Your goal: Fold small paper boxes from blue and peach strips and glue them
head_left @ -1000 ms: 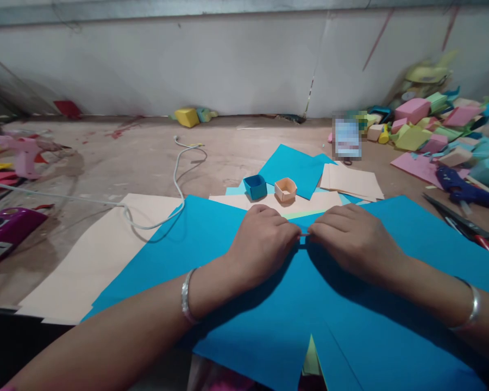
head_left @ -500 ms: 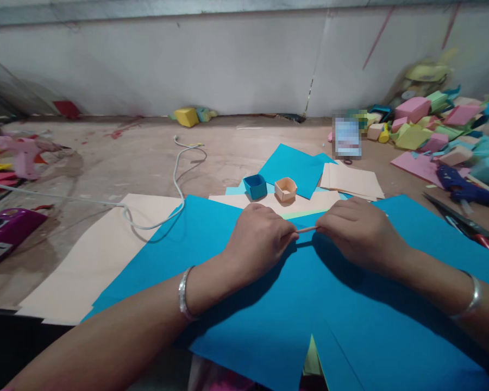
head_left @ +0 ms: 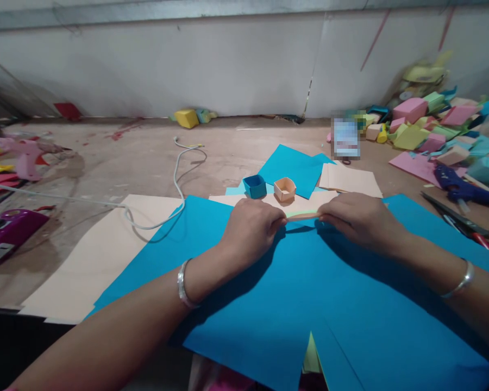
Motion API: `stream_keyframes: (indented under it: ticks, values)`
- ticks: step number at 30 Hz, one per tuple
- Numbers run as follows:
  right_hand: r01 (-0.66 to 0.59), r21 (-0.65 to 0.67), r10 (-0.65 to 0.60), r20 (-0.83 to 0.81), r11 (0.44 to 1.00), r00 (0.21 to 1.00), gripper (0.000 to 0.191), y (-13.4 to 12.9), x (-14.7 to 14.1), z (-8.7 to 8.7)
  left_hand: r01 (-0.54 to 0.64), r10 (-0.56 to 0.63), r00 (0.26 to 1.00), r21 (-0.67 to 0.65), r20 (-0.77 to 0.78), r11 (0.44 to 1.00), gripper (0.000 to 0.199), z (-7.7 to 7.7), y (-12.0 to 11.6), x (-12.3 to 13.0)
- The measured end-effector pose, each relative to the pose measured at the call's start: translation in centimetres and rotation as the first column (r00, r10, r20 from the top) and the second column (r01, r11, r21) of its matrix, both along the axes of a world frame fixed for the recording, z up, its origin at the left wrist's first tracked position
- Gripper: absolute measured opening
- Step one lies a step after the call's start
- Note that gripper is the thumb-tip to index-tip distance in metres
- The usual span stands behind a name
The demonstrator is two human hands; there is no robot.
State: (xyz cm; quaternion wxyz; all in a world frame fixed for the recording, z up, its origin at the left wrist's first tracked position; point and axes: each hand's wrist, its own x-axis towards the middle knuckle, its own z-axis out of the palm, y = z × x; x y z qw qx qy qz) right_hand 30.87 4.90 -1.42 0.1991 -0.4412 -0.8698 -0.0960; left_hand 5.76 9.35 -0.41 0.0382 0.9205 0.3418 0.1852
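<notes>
Pinching a thin peach strip [head_left: 303, 217] by its ends, with left hand [head_left: 250, 227] and right hand [head_left: 362, 221] slightly apart, just above blue paper [head_left: 277, 304]; at risk of creasing or tearing from uneven pull, or of slipping free through a loose grip.

Sheets [head_left: 309, 293] before me, on the table [head_left: 138, 146]. Beyond: left box [head_left: 255, 189], right box [head_left: 284, 197], side by side on paper. Cable [head_left: 175, 174] to my left. Right: scissors [head_left: 452, 217], glue gun [head_left: 456, 185] behind; paper heap [head_left: 411, 110] farther back.
</notes>
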Motion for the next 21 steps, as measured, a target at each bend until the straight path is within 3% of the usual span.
stream_keyframes:
  ticks: [9,13,17,21]
  values:
    - [-0.013,-0.042,0.014,0.016,0.999,1.0,0.025,-0.7,-0.5,0.2,0.017,-0.018,1.0,-0.062,-0.021,0.998,0.015,1.0,-0.4,0.2]
    - [-0.069,-0.012,0.069,0.0,0.998,0.998,0.03,-1.7,-2.5,0.0,0.105,-0.102,0.993,-0.039,0.064,0.994,0.038,0.8,-1.1,0.4]
    - [-0.123,0.034,0.124,-0.013,0.992,0.992,0.036,-2.3,-4.0,-0.6,0.159,-0.158,0.986,-0.025,0.045,0.987,0.014,0.2,-1.7,0.8]
    - [-0.132,0.026,0.132,-0.026,0.991,0.991,0.036,-2.2,-4.0,-0.8,0.2,-0.2,0.98,-0.03,0.011,0.979,0.018,-0.1,-1.5,0.8]
